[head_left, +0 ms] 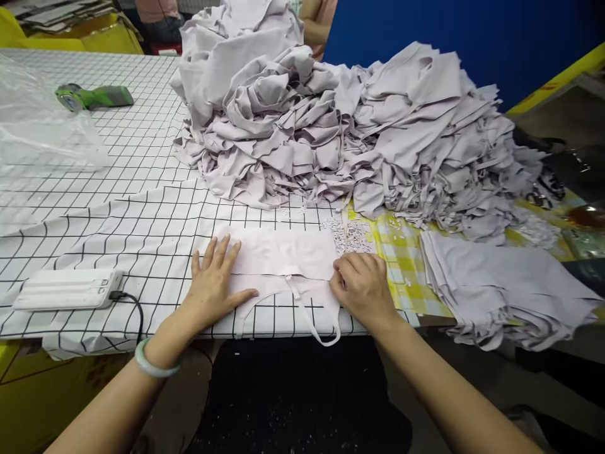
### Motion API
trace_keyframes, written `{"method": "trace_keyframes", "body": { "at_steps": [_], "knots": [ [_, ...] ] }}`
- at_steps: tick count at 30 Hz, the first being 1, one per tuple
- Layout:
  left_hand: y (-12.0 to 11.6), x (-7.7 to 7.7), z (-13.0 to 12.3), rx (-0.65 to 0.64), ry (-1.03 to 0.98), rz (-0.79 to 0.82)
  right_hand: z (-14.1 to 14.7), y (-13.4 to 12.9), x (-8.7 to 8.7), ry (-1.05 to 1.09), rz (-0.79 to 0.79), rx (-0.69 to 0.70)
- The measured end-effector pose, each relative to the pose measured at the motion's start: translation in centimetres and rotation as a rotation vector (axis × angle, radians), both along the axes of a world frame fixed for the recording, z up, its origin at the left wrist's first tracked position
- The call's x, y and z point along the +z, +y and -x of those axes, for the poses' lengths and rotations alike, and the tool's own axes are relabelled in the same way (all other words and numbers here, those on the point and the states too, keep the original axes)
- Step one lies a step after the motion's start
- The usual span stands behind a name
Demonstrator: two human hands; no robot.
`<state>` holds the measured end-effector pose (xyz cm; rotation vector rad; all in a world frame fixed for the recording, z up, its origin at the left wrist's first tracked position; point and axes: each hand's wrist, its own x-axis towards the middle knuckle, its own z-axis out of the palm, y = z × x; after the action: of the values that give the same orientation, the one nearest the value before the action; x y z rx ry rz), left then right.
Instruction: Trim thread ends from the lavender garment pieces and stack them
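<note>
A pale pink garment piece (283, 252) lies flat near the table's front edge, its thin strap looping down over the edge. My left hand (212, 284) rests on its left end with the fingers spread. At the right end, my right hand (363, 287) has its fingers curled together against the fabric edge; whether they pinch the fabric is hidden. Behind the piece rises a large heap of crumpled pale fabric pieces (283, 126). To the right, a stack of similar folded pieces (510, 284) hangs partly over the table edge.
A white power bank (69, 290) with a black cable sits at the left on the checked tablecloth (151, 151). Farther back are a green rotary cutter (101, 96) and clear plastic (42, 126). Small scraps lie by a yellow checked cloth (401, 265). People are partly visible behind the heap.
</note>
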<state>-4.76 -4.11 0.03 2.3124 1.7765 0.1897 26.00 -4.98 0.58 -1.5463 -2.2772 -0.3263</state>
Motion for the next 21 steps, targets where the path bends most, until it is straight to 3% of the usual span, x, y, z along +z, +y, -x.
{"method": "trace_keyframes", "body": {
  "at_steps": [6,11,15,18,21],
  "knots": [
    [1.0,0.2,0.8,0.203,-0.065,-0.008,0.5,-0.5,0.2,-0.021,0.058,0.047],
    [1.0,0.1,1.1,0.212,0.007,0.033,-0.7,-0.2,0.6,-0.042,-0.023,-0.044],
    [1.1,0.2,1.4,0.246,-0.056,0.015,-2.2,-1.1,0.8,-0.042,0.064,-0.064],
    [2.6,1.0,1.1,0.358,-0.095,-0.041,-2.0,-1.2,0.7,0.017,0.043,-0.086],
    [5.0,1.7,0.3,0.375,-0.073,0.065,-1.9,-0.5,0.1,0.019,0.042,-0.004]
  ]
}}
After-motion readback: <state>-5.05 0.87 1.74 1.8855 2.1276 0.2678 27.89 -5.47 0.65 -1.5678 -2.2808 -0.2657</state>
